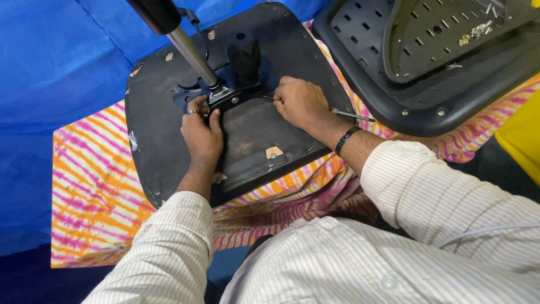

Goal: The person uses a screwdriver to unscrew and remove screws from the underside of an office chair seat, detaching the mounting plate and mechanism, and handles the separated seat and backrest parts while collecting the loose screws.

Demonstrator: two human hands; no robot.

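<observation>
An upturned black chair seat [157, 141] lies on a striped orange and pink cloth [90, 191]. A metal mechanism plate [225, 95] with a shiny gas-lift rod [191, 53] is fixed to its middle. My left hand [201, 132] rests on the seat, fingers touching the plate's front edge. My right hand [301, 101] is closed around a thin metal tool [351, 115]; its long end sticks out to the right and its tip points at the plate.
A black perforated plastic chair back [394, 95] lies at the upper right, with several loose screws [475, 31] in its hollow. Blue sheeting [50, 67] covers the left and rear. A yellow object [523, 141] sits at the right edge.
</observation>
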